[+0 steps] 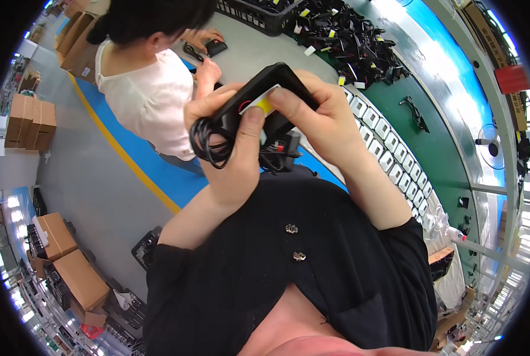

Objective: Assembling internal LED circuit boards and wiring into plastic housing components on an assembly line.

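Note:
Both hands hold a black power adapter (277,72) up in front of my chest. My left hand (232,169) grips its left end, with a coiled black cable (204,147) hanging by the fingers. My right hand (324,115) wraps round the right end. Both thumbs press on a white and yellow label (262,107) on the adapter's face; part of the label is under the thumbs. Just below hangs a black plug-like piece (286,151) with a red spot; whether it belongs to the same adapter I cannot tell.
A co-worker in a white top (149,98) at the left handles another black device (216,47) with a cord. Beyond lie a black crate (256,16) and a heap of black adapters (351,44). Rows of white pieces (389,142) line the green bench (440,121). Cardboard boxes (30,121) stand left.

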A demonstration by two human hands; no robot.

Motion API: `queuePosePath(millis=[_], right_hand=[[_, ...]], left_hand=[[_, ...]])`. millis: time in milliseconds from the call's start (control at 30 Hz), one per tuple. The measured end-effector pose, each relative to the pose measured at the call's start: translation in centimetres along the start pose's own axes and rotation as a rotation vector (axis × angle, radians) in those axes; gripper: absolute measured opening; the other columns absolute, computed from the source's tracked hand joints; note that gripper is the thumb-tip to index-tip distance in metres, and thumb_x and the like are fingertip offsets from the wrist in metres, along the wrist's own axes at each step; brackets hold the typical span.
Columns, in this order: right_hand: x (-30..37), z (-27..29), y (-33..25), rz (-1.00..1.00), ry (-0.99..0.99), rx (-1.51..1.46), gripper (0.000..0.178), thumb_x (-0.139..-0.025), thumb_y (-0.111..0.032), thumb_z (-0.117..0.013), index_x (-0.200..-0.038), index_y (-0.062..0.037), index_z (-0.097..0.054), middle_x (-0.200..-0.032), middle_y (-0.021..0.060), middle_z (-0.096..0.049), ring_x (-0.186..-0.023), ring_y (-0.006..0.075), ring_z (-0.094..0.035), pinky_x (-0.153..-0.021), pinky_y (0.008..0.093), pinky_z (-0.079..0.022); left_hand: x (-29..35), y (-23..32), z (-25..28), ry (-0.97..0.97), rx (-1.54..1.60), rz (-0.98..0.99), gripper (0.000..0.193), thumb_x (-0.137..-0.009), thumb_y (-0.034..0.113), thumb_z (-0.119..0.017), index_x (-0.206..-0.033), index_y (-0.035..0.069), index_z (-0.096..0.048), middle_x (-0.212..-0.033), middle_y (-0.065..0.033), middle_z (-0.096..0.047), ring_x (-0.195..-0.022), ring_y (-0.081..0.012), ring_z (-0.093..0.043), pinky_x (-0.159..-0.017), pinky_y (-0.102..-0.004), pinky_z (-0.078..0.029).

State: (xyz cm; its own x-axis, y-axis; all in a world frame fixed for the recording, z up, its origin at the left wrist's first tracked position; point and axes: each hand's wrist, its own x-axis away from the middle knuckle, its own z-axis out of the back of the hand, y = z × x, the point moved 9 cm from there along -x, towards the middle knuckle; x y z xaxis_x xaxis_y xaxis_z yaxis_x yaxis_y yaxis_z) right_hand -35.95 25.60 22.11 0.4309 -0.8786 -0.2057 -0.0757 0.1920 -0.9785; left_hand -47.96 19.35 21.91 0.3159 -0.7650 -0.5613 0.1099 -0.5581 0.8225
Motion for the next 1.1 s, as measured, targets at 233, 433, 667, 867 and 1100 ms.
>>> queuePosePath(millis=[233, 433, 667, 867, 1100], right_hand=[[1.2, -0.2, -0.7, 0.095, 0.060, -0.169, 0.033, -0.091, -0.020, -0.053, -0.114, 0.0033, -0.054, -0.110, 0.0084, -0.060, -0.094, 0.0118, -0.056, -0.083, 0.0259, -0.043], [1.1, 0.7, -1.7, 0.168, 0.192, -0.070, 0.019, -0.084, -0.014, -0.061, -0.096, 0.0005, -0.064, -0.082, 0.0095, -0.063, -0.078, 0.0173, -0.058, -0.071, 0.0267, -0.045], [0.7, 0.8, -1.5, 0.165, 0.154, -0.156, 0.021, -0.084, -0.013, -0.060, -0.101, 0.0008, -0.062, -0.087, 0.0092, -0.064, -0.082, 0.0145, -0.059, -0.071, 0.0260, -0.045], [1.6, 0.9, -3.4, 0.291, 0.176, 0.163, 0.021, -0.082, -0.010, -0.061, -0.100, 0.0005, -0.063, -0.087, 0.0130, -0.064, -0.080, 0.0207, -0.061, -0.070, 0.0284, -0.047], [0.5, 0.8, -2.6, 0.163, 0.056, 0.069, 0.026, -0.081, -0.012, -0.060, -0.104, 0.0007, -0.061, -0.094, 0.0142, -0.062, -0.085, 0.0224, -0.060, -0.076, 0.0289, -0.045]], left_hand=[[-0.3, -0.3, -1.5, -0.042, 0.263, 0.133, 0.042, -0.083, 0.004, -0.060, -0.121, -0.002, -0.041, -0.119, -0.0191, -0.045, -0.100, -0.0182, -0.053, -0.091, -0.0305, -0.039], [-0.5, 0.1, -1.7, -0.047, 0.111, -0.069, 0.038, -0.082, 0.003, -0.061, -0.114, 0.000, -0.042, -0.111, -0.0174, -0.055, -0.119, -0.0287, -0.040, -0.104, -0.0424, -0.021], [-0.8, 0.3, -1.9, -0.002, 0.106, -0.007, 0.032, -0.084, 0.001, -0.058, -0.110, 0.001, -0.039, -0.101, -0.0140, -0.059, -0.124, -0.0350, -0.035, -0.105, -0.0511, -0.015], [-0.5, 0.8, -1.7, -0.026, 0.129, -0.017, 0.032, -0.084, 0.002, -0.058, -0.110, 0.002, -0.039, -0.100, -0.0145, -0.059, -0.123, -0.0374, -0.036, -0.104, -0.0538, -0.014], [-1.0, 0.2, -1.2, -0.007, 0.138, 0.038, 0.032, -0.084, 0.000, -0.056, -0.111, 0.001, -0.040, -0.110, -0.0183, -0.055, -0.130, -0.0386, -0.025, -0.105, -0.0523, -0.012]])
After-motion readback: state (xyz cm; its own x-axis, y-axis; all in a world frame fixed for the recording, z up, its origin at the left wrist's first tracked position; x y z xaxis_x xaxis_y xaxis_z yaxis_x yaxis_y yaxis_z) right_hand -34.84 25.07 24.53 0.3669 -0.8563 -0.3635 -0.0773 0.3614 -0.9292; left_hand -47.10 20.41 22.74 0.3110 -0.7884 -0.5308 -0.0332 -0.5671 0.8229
